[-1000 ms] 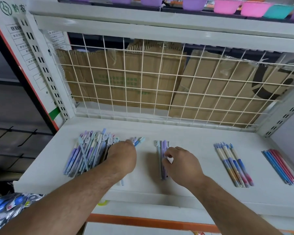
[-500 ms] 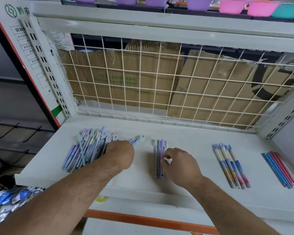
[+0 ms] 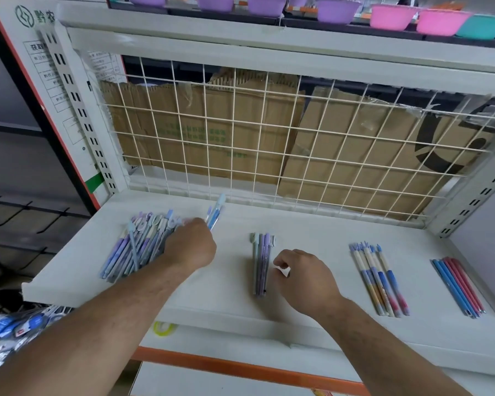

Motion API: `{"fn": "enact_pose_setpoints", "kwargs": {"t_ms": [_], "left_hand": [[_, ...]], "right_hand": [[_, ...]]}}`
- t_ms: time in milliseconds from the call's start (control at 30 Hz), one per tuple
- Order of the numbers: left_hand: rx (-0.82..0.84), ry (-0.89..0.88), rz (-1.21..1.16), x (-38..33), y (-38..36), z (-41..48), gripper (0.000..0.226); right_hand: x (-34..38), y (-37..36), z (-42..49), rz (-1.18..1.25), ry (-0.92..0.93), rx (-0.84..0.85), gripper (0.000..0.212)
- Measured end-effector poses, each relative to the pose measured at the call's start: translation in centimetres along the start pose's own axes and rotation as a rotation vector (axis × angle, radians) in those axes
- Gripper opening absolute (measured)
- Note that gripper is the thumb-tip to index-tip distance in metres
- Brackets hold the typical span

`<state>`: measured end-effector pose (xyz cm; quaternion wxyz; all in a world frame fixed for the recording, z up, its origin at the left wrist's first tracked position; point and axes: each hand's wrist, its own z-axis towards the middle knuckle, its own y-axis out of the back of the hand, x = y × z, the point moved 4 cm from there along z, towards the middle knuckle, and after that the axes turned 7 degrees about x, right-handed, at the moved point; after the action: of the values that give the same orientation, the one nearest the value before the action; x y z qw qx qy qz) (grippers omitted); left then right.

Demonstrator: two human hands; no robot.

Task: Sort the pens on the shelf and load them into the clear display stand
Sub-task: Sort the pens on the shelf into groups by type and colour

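Plastic bowls (image 3: 392, 17) in purple, pink and teal line the rack above, seen from below, so whatever they hold cannot be made out. Under them, pens lie sorted in groups on a white shelf (image 3: 312, 224) backed by a wire grid (image 3: 269, 138) with flattened cardboard (image 3: 212, 132) behind it.

A loose pile of pens (image 3: 137, 250), purple and pale blue, fills the left end of the shelf, spreading from near the front edge towards the back. The left hand (image 3: 190, 247) sits at the right side of this pile, its fingers curled round a few blue pens (image 3: 215, 215) whose capped ends stick out past the knuckles and point at the back edge.

At mid-shelf a short row of purple pens (image 3: 260, 264) lies side by side, running front to back. The right hand (image 3: 303, 278) is just beside the right side of this row, fingers and thumb loosely curled, with nothing seen in its grasp; whether the thumb touches the nearest pen cannot be told.

Further right, well apart from both hands, lie a fan of white-topped pens (image 3: 380, 278) with blue, orange and pink lower halves. Near the right end of the shelf is a tight row of blue and pink pens (image 3: 457, 287).
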<state>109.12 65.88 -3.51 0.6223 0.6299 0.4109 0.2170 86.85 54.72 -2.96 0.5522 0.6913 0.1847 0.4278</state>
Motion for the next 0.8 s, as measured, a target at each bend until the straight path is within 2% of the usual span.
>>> {"fn": "enact_pose_setpoints", "kwargs": {"t_ms": [67, 133, 200, 267, 467, 800], "left_hand": [[0.057, 0.026, -0.187, -0.2, 0.8, 0.5, 0.003], [0.184, 0.083, -0.493, -0.5, 0.9, 0.6, 0.011], [0.34, 0.13, -0.947, -1.5, 0.4, -0.3, 0.014], [0.446, 0.128, -1.195, -3.0, -0.2, -1.8, 0.014], [0.549, 0.058, -1.374, -7.1, -2.1, -5.0, 0.022], [0.558, -0.028, -1.412, -12.0, -3.8, -6.8, 0.006]], "right_hand": [[-0.1, 0.1, -0.1, 0.016, -0.003, 0.001, 0.016], [-0.2, 0.1, -0.2, 0.035, -0.005, 0.013, 0.016], [0.0, 0.2, -0.4, 0.075, -0.002, 0.029, 0.016], [0.3, 0.4, -0.6, 0.166, -0.002, 0.041, 0.015], [1.0, 1.2, -0.8, 0.484, -0.032, 0.057, 0.015], [-1.7, 2.5, -2.6, 0.755, -0.152, 0.077, 0.02]]}}
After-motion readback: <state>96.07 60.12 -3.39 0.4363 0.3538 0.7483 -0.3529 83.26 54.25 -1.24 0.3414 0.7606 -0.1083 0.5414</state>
